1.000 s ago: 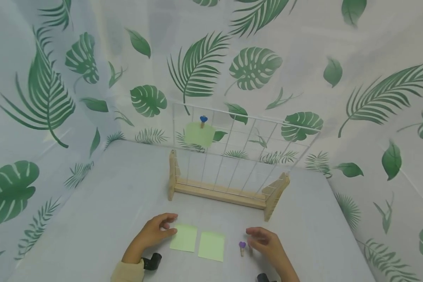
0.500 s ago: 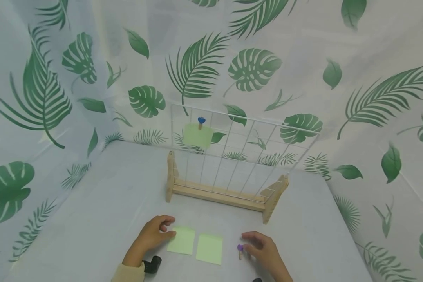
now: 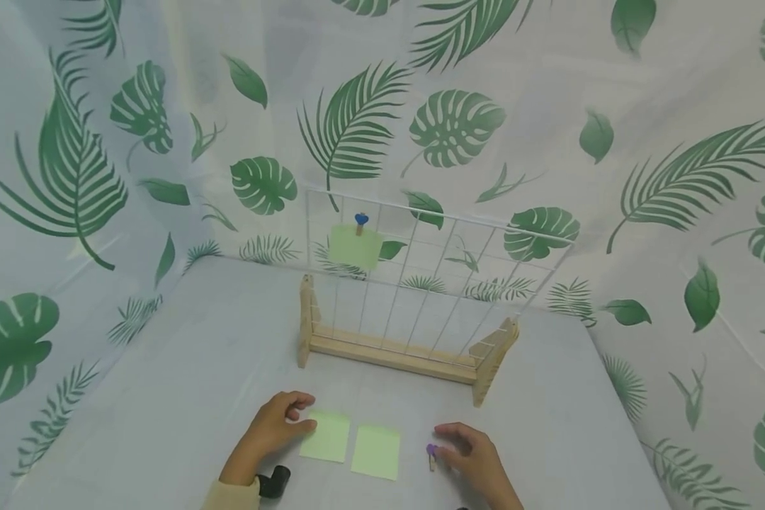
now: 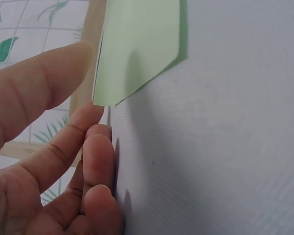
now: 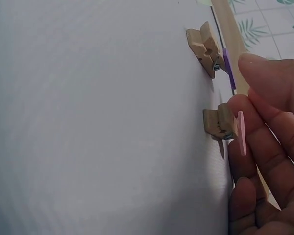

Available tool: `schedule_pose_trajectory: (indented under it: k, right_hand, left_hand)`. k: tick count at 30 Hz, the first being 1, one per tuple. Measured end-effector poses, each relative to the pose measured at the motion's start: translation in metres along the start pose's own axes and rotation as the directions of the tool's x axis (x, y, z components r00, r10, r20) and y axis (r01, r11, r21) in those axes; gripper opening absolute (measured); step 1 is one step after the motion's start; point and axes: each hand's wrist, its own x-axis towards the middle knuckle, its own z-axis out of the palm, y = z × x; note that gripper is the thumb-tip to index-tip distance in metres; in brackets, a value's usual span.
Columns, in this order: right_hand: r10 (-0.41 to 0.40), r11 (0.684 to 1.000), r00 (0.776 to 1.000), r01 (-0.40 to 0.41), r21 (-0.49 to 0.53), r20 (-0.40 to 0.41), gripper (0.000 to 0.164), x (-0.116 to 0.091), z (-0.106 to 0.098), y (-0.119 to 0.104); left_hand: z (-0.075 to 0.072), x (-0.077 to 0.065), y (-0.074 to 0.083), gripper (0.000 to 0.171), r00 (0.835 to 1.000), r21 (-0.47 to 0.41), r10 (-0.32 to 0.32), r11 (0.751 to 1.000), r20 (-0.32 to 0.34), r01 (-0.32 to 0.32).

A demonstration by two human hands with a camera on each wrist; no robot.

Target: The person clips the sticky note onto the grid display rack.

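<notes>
My left hand point(image 3: 273, 426) is beside the left of two pale green sticky notes point(image 3: 325, 438), thumb tip at its edge. In the left wrist view, the thumb and index finger are apart near the note's corner point(image 4: 137, 54), the other fingers loosely bent. My right hand point(image 3: 477, 457) curves loosely beside two small wooden clothespins. One clothespin bears a purple heart point(image 5: 206, 46), the other a pink piece point(image 5: 220, 121). The thumb is just beyond the purple one, and the fingers lie behind the pink one, which the hand hides in the head view.
A white wire grid point(image 3: 435, 217) stands in a wooden base point(image 3: 392, 360) behind the hands. A blue-heart clothespin point(image 3: 360, 220) holds a green note point(image 3: 350, 249) on its upper left. The second loose note point(image 3: 376, 453) lies between the hands. A leaf-print curtain surrounds the white table point(image 3: 210, 340).
My right hand has shifted left, closer to the purple-heart clothespin, and now covers the second clothespin in the head view. My left hand stays beside the left note.
</notes>
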Motion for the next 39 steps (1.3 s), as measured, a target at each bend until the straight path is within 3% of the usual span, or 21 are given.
schedule_pose_trajectory:
  k: [5, 11, 18, 32, 39]
  right_hand:
    - [-0.004, 1.000, 1.000, 0.004, -0.005, -0.027, 0.024, 0.002, -0.002, 0.001]
    - [0.014, 0.999, 1.000, -0.014, 0.045, 0.005, 0.025, 0.001, 0.001, -0.002]
    - [0.016, 1.000, 1.000, -0.015, 0.016, -0.009, 0.027, 0.002, 0.002, 0.002]
    - [0.015, 1.000, 1.000, -0.015, 0.012, -0.020, 0.030, 0.001, -0.001, 0.002]
    - [0.017, 1.000, 1.000, -0.017, -0.014, -0.016, 0.026, 0.000, -0.002, 0.000]
  left_hand:
    - [0.000, 0.002, 0.003, 0.040, 1.000, -0.017, 0.012, 1.000, 0.006, -0.012]
    - [-0.003, 0.000, 0.002, 0.039, 1.000, 0.002, -0.014, 1.000, 0.001, 0.014]
    - [0.000, 0.001, 0.005, 0.037, 1.000, 0.001, -0.020, 1.000, 0.001, 0.020]
    - [0.003, 0.000, 0.009, 0.034, 1.000, 0.113, -0.018, 0.993, -0.023, 0.020]
    - [0.001, 0.004, 0.006, 0.031, 0.999, 0.103, -0.034, 0.994, -0.013, 0.035]
